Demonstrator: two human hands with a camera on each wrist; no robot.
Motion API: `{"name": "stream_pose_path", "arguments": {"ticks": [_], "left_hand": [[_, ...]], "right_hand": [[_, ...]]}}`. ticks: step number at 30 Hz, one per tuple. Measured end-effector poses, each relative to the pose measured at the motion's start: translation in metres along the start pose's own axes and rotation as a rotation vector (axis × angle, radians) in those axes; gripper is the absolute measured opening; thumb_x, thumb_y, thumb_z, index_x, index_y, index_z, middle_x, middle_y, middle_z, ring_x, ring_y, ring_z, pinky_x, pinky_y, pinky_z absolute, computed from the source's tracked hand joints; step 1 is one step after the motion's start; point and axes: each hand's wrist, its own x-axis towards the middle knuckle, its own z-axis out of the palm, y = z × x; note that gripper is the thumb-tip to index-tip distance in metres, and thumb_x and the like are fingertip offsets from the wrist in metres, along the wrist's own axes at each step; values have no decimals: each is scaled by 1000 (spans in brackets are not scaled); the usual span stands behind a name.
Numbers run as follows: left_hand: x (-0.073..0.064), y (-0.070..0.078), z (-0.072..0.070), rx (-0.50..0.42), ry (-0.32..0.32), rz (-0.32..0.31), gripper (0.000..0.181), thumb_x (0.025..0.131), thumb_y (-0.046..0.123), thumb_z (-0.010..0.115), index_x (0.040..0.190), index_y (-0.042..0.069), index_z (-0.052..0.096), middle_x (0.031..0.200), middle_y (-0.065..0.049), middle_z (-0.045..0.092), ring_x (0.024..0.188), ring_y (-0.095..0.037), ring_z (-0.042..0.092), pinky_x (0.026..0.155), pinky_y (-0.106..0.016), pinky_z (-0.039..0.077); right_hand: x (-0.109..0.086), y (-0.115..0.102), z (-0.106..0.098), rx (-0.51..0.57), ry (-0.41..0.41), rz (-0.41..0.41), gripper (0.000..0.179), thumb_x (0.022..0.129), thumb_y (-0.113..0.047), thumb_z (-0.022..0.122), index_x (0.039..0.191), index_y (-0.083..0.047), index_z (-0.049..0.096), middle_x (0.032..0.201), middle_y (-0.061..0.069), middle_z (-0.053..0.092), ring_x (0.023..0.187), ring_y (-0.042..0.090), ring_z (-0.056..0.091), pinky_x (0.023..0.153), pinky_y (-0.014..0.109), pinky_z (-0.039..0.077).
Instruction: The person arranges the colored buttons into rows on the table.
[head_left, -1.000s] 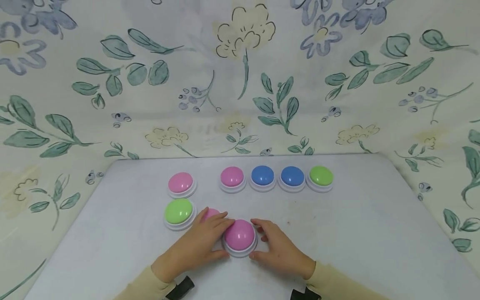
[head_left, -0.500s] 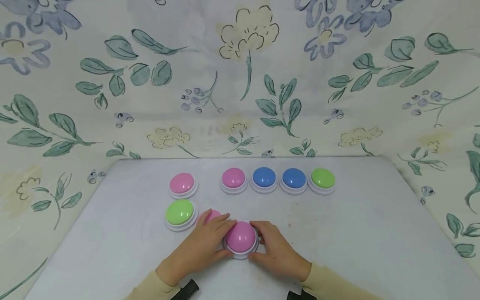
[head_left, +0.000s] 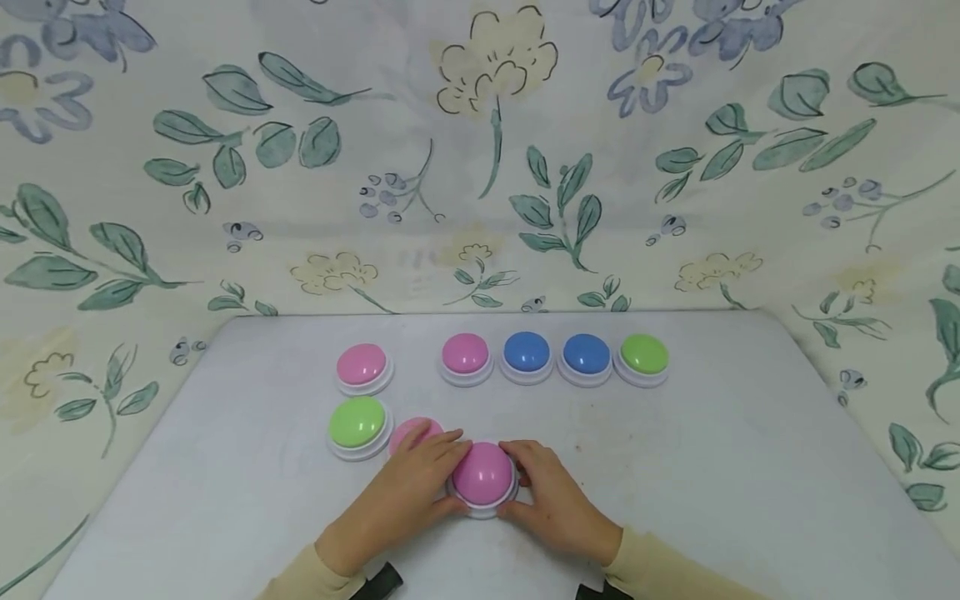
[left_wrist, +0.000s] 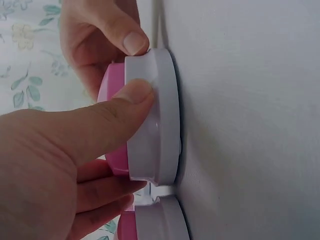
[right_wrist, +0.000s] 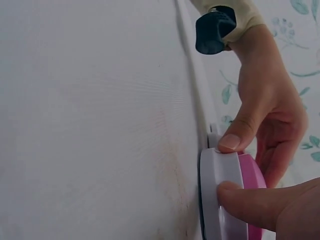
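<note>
Head view: left hand (head_left: 405, 492) and right hand (head_left: 561, 502) slant inward, fingers gripping a pink button (head_left: 482, 475) between them.

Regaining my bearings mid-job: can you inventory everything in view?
Held button: one, pink, front centre
Partly hidden button: one, pink, left of held button
Other pink buttons: two, pink, back, left of blues
Green buttons: two, green, one at left, one right of blues
Blue buttons: two, blue, adjacent, back
Table: one, white, under buttons
Marks: several, faint brownish, on table
Backdrop: one, off-white floral, behind table
Sleeves: two, pale yellow, on forearms
Wrist pieces: two, black, at wrists
Left hand: one, bare, fingers on held button's left
Right hand: one, bare, fingers on its right
</note>
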Motion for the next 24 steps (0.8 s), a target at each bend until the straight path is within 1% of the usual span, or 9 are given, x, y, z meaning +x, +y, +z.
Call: {"name": "stream_pose_path", "arguments": {"ticks": [4,6,9,11,15,20,24], "left_hand": [[3,3,-1,-12,7,-2,71,76,37,86,129,-3,62,128,-13,67,127,-30,57,115,-54,34],[5,5,-1,-16,16,2,70,77,36,85,130,-4,62,128,-14,67,127,-30,57,114,-52,36],[8,9,-2,-29,24,4,69,78,34,85,130,-5,62,128,-17,66,124,-31,58,109,-49,43],[10,12,-2,-42,23,-4,68,79,32,84,130,-6,62,128,-18,65,123,-31,59,107,-47,46],[14,18,-1,-71,17,-28,67,79,29,85,130,-7,61,128,-18,65,122,-31,59,105,-46,48],[19,25,2,-87,36,-39,66,79,28,86,130,-6,62,127,-17,66,120,-30,61,103,-45,50],[24,32,4,-139,58,-64,65,78,25,87,130,-6,62,126,-15,68,117,-28,64,100,-43,52]], "right_hand": [[-3,1,-2,7,38,-25,67,82,-7,81,140,3,49,133,14,54,116,25,54,96,31,54],[-4,3,-3,5,54,-24,67,81,-7,82,139,2,51,130,11,56,113,24,55,95,30,54],[-6,6,-7,-5,91,-30,65,79,-6,84,137,0,55,125,7,60,108,21,57,92,29,55],[-7,9,-11,-9,112,-39,65,78,-6,85,136,-2,57,121,5,62,105,20,58,90,29,55],[-10,15,-15,-20,131,-52,65,77,-10,87,135,-3,58,121,5,64,102,19,60,88,29,55],[-16,20,-18,23,145,-26,67,77,-15,88,137,-7,58,124,3,63,103,17,60,89,28,56],[-21,23,-22,68,165,-35,67,77,-17,88,137,-8,58,125,3,62,106,19,59,90,28,56]]}}
